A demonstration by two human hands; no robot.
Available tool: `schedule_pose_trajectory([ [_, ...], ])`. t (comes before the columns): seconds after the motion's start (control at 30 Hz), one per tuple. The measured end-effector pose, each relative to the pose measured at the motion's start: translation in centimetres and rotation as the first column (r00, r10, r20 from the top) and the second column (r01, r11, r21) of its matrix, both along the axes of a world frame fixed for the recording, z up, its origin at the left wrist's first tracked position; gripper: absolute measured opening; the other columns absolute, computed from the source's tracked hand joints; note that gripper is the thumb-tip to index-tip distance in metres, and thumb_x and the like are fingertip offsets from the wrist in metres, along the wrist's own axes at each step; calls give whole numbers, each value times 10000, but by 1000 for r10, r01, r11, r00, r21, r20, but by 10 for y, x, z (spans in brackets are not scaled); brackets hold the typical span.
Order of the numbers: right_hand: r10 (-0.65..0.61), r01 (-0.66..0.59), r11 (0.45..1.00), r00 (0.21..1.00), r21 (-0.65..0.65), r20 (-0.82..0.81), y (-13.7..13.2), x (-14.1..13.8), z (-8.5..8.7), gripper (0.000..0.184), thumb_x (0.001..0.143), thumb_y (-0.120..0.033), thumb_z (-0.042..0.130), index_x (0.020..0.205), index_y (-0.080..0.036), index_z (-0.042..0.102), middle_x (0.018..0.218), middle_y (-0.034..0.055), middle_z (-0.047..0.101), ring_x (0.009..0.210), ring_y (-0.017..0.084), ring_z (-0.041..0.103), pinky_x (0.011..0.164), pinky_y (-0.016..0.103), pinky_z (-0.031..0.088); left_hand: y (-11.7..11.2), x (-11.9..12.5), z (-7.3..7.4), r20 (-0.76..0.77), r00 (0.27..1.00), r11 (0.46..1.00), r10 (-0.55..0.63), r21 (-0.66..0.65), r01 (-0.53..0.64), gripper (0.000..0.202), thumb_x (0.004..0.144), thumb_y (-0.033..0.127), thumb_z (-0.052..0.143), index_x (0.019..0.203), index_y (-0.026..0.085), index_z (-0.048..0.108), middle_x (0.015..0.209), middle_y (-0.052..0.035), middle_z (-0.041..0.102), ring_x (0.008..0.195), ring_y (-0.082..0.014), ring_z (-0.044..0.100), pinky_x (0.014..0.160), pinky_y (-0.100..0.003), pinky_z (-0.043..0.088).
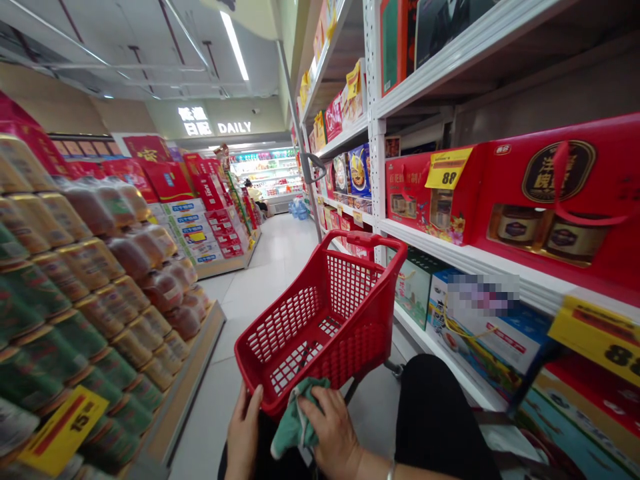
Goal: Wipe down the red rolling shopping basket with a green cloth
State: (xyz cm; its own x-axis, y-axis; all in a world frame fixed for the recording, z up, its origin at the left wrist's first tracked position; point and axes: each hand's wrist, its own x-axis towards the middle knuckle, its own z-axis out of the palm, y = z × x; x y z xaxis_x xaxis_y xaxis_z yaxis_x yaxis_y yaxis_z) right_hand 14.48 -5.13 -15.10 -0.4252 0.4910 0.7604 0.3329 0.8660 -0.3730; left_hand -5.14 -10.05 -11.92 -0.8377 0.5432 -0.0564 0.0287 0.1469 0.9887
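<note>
A red plastic shopping cart (313, 320) with a grid-patterned basket stands in front of me, its near corner close to my knees. My left hand (244, 427) grips the basket's near left rim, thumb on the outer side and the fingers partly hidden. In my right hand (333, 430) is a bunched green cloth (300, 423), pressed against the near side of the basket. Part of the cloth hangs down below my fingers.
To the right, white shelves (420, 243) carry red gift boxes (560, 193) and other cartons. Stacked cans (100, 307) stand on a low platform at left. The tiled aisle (273, 243) runs towards a lit dairy section, where a person (255, 193) is low down.
</note>
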Motion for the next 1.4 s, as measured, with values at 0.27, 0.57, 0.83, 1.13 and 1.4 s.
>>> schedule_pose_trajectory([
  [0.27,148,-155,904,988,398,48,-13,-15,8,207,940,-341,653,1129,-256,659,954,33,693,757,180,571,686,346,421,-4,-13,-17,-145,986,996,-84,-41,79,447,848,419,658,1248,226,706,1411,-64,677,1442,-275,511,1232,-392,348],
  [0.57,143,-182,844,983,504,116,14,1,-1,84,968,-274,654,1041,-251,689,1062,7,735,854,177,577,783,387,400,-5,7,13,-39,998,998,-58,-5,58,485,855,423,656,1277,187,695,1482,-92,622,1470,-275,477,1245,-402,335],
  [0.83,82,-174,840,977,513,198,46,25,-15,170,994,-197,597,1089,-286,706,1104,7,745,925,179,571,813,375,379,-4,22,28,30,999,998,-36,-46,37,619,893,433,658,1458,190,581,1564,-100,540,1448,-270,503,1201,-383,399],
  [1.13,69,-203,822,963,533,260,96,64,-7,210,984,-150,614,1140,-257,705,1142,33,739,1006,193,582,881,393,376,-6,23,35,43,998,996,-41,-75,44,602,898,418,662,1454,200,586,1591,-94,507,1471,-281,472,1223,-405,367],
  [1.4,-92,-59,916,932,396,350,144,112,-2,285,1006,-115,549,1129,-300,727,1184,24,735,1018,189,573,885,381,382,-7,24,37,51,998,998,-33,-58,36,614,875,437,688,1438,206,606,1571,-88,534,1476,-295,462,1239,-441,341],
])
